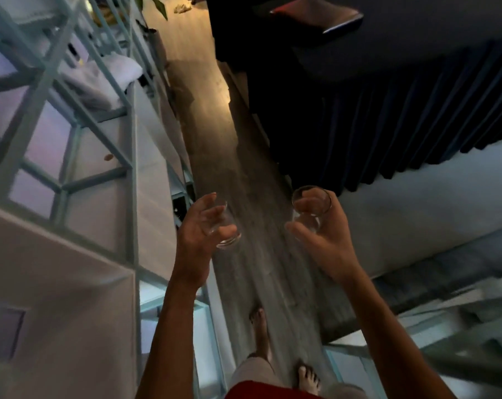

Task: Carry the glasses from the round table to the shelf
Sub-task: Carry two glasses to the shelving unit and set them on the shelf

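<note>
My left hand [199, 234] grips a small clear glass [228, 236], fingers wrapped round its side, its thick base pointing lower right. My right hand [323, 234] holds a second clear glass [311, 204], whose round rim faces the camera above my fingers. Both arms reach forward over a wooden floor. A pale blue-framed shelf unit [71, 145] with white panels fills the left side, close beside my left arm. The round table is not in view.
A narrow strip of wooden floor [215, 116] runs ahead between the shelf and a dark curtain [387, 116] on the right. My bare feet [261, 329] stand on it below. Folded cloth [106, 79] lies on a shelf. A green plant [157, 5] stands far ahead.
</note>
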